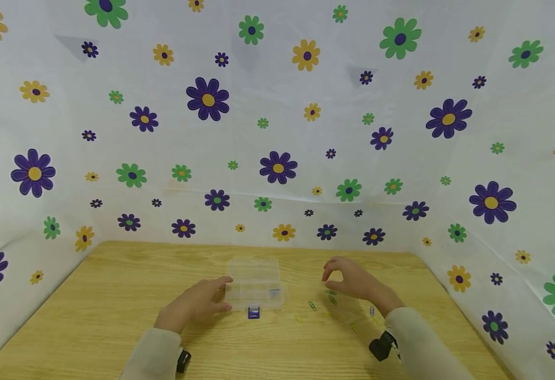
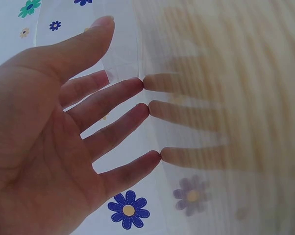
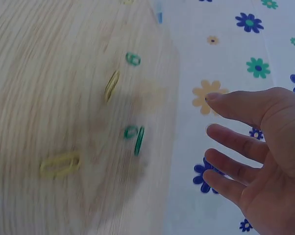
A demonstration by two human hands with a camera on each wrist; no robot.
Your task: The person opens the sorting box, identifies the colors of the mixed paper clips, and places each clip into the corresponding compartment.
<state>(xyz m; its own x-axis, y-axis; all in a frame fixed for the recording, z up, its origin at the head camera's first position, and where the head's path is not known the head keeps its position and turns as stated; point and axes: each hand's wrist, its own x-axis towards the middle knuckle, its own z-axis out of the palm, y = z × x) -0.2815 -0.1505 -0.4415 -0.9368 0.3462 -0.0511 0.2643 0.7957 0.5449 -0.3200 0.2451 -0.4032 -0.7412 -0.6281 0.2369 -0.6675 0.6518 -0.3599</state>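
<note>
A clear plastic compartment box stands on the table with its lid raised at the back and a blue latch at its front. Something small and blue lies in a right compartment. Beside the box's left edge is my left hand, its thumb and fingers spread; in the left wrist view several fingertips rest on the tabletop. My right hand hovers over the scattered paper clips, fingers loosely bent, holding nothing visible. Nearest to it are green paper clips and a yellow paper clip.
More yellow paper clips and a pale purple one lie near the right forearm. Flower-patterned white sheeting encloses the wooden table at the back and sides.
</note>
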